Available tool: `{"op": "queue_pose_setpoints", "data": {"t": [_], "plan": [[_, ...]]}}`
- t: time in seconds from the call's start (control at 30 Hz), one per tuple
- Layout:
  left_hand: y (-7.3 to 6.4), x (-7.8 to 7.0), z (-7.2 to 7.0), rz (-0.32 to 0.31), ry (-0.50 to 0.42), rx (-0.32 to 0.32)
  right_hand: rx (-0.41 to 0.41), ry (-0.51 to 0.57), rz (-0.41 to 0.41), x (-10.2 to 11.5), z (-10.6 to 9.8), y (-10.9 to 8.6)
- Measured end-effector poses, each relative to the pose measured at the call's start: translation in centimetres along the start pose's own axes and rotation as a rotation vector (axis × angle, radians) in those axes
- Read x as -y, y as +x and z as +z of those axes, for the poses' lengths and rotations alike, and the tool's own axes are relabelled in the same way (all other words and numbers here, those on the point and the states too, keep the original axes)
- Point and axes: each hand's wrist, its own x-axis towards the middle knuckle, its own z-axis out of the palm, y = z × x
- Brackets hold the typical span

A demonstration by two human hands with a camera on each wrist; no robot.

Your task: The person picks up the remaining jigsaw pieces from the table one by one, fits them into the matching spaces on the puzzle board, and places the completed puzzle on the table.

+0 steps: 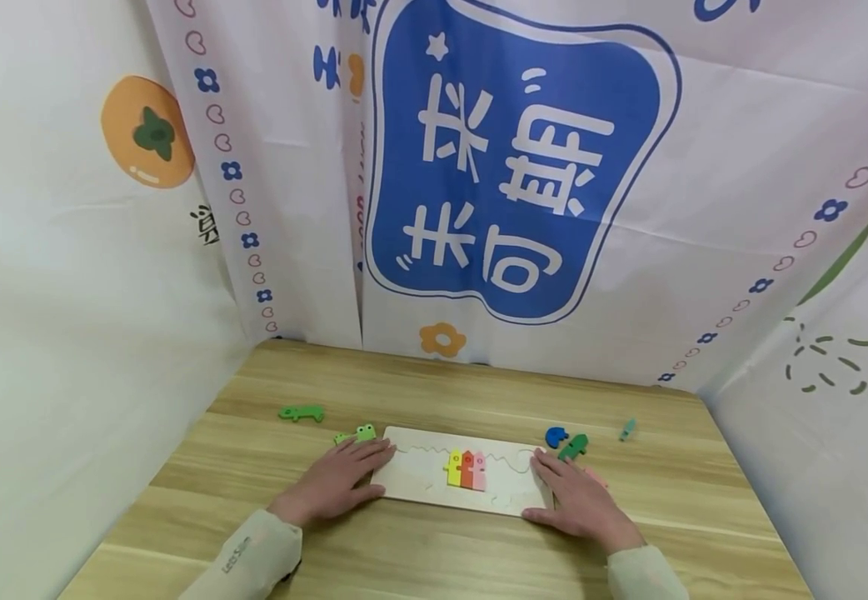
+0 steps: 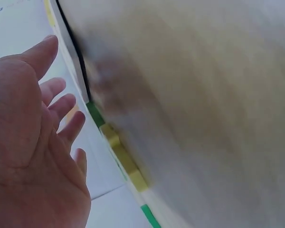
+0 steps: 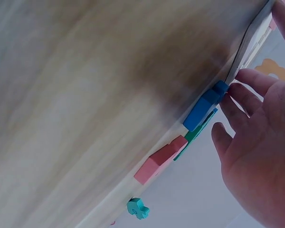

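Note:
A pale wooden puzzle board [image 1: 419,488] lies flat on the table, with a yellow piece [image 1: 454,468], a red piece [image 1: 467,471] and a pink piece [image 1: 480,472] side by side in its middle. My left hand [image 1: 336,483] rests at the board's left end, fingers extended and thumb near the front corner. At the right end my right hand [image 1: 576,496] touches the board the same way. In the wrist views, the fingers of the left hand [image 2: 38,118] and right hand [image 3: 261,128] are spread and loosely bent. Neither holds a piece.
Beyond the left hand lie a light-green frog-faced piece [image 1: 365,432] and a long green piece [image 1: 302,412]. Past the right hand are a blue piece [image 1: 556,437], a dark-green piece [image 1: 574,447], a teal piece [image 1: 627,429] and a salmon piece [image 3: 160,160]. Printed curtains [image 1: 299,208] surround the wooden table [image 1: 419,558].

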Motion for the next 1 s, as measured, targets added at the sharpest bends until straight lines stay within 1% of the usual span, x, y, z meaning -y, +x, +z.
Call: {"op": "queue_pose_setpoints", "data": {"t": [0.07, 0.17, 0.23, 0.3, 0.4, 0.5, 0.6, 0.73, 1.0], "plan": [[0.0, 0.3, -0.2, -0.009, -0.005, -0.032, -0.004, -0.006, -0.004, 0.0, 0.0, 0.0], [-0.2, 0.9, -0.4, -0.031, 0.005, -0.107, -0.005, -0.01, -0.004, 0.0, 0.0, 0.1], [-0.5, 1.3, -0.6, -0.07, 0.014, -0.149, -0.006, -0.007, 0.0, 0.0, -0.1, 0.1], [-0.8, 1.8, -0.7, -0.12, 0.019, -0.174, -0.002, -0.005, 0.003, 0.2, -0.2, 0.0], [-1.5, 2.3, -0.8, -0.191, 0.004, -0.18, 0.001, -0.003, 0.006, 0.3, -0.4, -0.1], [-2.3, 2.7, -0.8, -0.236, -0.017, -0.185, -0.011, -0.007, 0.002, 0.1, 0.1, 0.0], [-2.9, 3.0, -0.7, -0.276, -0.016, -0.203, -0.035, -0.015, -0.007, -0.4, 0.6, 0.1], [-3.5, 3.1, -0.8, -0.303, 0.001, -0.222, -0.056, -0.018, -0.021, -0.7, 1.0, 0.2], [-3.7, 3.2, -0.5, -0.314, -0.02, -0.219, -0.049, -0.019, -0.02, -0.8, 1.2, 0.3]]}}
